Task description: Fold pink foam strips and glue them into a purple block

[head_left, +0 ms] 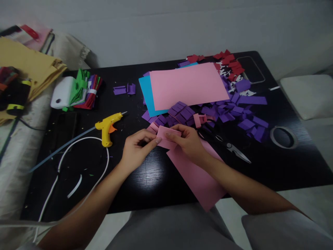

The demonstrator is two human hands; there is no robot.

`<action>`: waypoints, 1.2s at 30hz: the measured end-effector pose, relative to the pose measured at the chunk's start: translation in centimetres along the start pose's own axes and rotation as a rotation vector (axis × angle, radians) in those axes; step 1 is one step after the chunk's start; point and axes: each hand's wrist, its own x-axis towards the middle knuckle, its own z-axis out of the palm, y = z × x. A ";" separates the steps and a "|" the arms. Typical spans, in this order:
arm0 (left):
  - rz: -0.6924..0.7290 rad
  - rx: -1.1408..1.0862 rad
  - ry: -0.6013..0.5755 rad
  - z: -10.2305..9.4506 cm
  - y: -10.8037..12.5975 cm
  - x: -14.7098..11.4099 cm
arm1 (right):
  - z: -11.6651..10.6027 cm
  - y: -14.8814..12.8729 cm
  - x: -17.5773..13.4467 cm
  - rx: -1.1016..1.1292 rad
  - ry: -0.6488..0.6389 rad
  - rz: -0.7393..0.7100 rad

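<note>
Between my two hands is a small folded piece of pink paper [164,134]. The thumb and fingers of my left hand [139,145] pinch its left edge. My right hand [187,140] grips it from the right, thumb on top. Beneath my right hand and forearm lies a larger pink sheet [200,173], reaching over the table's front edge. Black-handled scissors [231,147] rest just right of that hand, blades pointing away to the right. Folded purple paper pieces [182,113] and a small pink folded strip [199,120] lie just beyond my hands.
A pink sheet [187,86] covers a blue sheet [147,92] at the back. Purple pieces [249,121] and red pieces [230,62] are scattered right. A yellow glue gun [106,128] with a white cord [61,163] lies left. A tape roll [283,137] sits far right.
</note>
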 end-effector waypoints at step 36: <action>-0.121 -0.061 -0.020 -0.4 0.0 0.3 | 0.0 0.5 0.1 0.022 0.004 -0.017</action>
